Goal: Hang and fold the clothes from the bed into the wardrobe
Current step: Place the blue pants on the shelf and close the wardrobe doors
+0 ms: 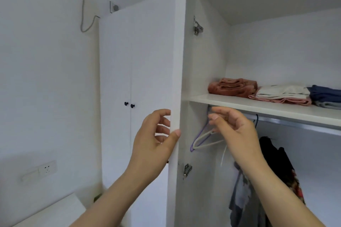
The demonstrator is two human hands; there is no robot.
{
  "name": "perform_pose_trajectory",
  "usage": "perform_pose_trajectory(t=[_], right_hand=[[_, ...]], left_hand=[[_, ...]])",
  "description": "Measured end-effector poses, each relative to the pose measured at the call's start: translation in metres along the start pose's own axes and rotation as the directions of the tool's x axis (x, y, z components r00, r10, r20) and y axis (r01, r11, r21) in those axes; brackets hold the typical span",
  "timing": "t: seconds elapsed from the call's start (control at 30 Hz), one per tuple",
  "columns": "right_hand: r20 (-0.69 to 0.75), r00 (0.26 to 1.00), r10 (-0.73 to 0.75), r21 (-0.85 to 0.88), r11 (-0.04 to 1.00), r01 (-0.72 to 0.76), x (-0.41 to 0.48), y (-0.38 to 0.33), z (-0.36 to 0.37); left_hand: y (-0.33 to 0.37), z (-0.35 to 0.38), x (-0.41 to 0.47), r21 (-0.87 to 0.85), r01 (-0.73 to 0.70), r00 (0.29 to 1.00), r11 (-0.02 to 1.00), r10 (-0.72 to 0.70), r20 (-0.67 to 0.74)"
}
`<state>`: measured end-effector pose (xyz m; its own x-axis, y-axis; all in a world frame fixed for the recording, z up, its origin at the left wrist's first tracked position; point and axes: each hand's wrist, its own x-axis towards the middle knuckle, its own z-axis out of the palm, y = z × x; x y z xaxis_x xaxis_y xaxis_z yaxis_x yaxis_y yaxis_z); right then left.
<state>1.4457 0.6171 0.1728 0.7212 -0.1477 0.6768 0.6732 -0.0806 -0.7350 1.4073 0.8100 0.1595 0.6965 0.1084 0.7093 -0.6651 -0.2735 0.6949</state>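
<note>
The wardrobe stands open in front of me. My left hand [156, 140] holds the edge of the open door [178, 61], thumb on the edge and fingers curled behind it. My right hand [234, 131] reaches under the shelf [258, 106] to the left end of the metal rail [299, 122]. Its curled fingers close around the neck of a white hanger [203, 137]. A purple hanger [199, 133] hangs right beside it, both bare. Further right on the rail hang a black garment [273, 153] and a grey printed one [241, 190].
Folded clothes lie on the shelf: a rust towel [232, 86], a white and pink pile [282, 94], a navy pile [324, 94]. A shut two-door cabinet [131, 79] with dark knobs stands at the left. A wall socket [47, 168] sits low left.
</note>
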Motion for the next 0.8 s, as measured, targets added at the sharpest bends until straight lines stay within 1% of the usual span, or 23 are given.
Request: perform_pose_trajectory(t=[0.07, 0.2, 0.3, 0.4, 0.6, 0.73, 0.8], right_hand=[[-0.023, 1.0, -0.01, -0.016, 1.0, 0.009, 0.0, -0.003, -0.017], [-0.069, 0.997, -0.034, -0.067, 0.997, 0.029, -0.002, -0.011, -0.052], [-0.11, 0.993, -0.039, -0.122, 0.992, 0.026, -0.006, -0.015, -0.077], [-0.162, 0.986, -0.044, -0.156, 0.988, 0.018, -0.009, -0.019, -0.104], [-0.259, 0.964, -0.053, -0.19, 0.982, 0.003, -0.017, -0.027, -0.151], [-0.31, 0.949, -0.053, -0.229, 0.973, -0.02, -0.024, -0.027, -0.176], [-0.336, 0.94, -0.055, -0.252, 0.967, -0.033, -0.026, -0.025, -0.188]], left_hand=[[0.004, 0.015, 0.001, -0.036, -0.003, 0.999, 0.999, 0.005, 0.046], [0.011, 0.049, 0.001, -0.041, -0.044, 0.991, 0.998, 0.049, 0.121], [0.012, 0.076, 0.003, -0.089, -0.055, 0.984, 0.995, 0.069, 0.165], [0.01, 0.105, 0.007, -0.109, -0.115, 0.967, 0.987, 0.136, 0.216], [-0.003, 0.168, 0.02, 0.013, -0.309, 0.888, 0.951, 0.283, 0.362], [-0.012, 0.206, 0.028, 0.13, -0.415, 0.812, 0.9, 0.303, 0.498], [-0.014, 0.224, 0.032, 0.162, -0.439, 0.802, 0.884, 0.304, 0.513]])
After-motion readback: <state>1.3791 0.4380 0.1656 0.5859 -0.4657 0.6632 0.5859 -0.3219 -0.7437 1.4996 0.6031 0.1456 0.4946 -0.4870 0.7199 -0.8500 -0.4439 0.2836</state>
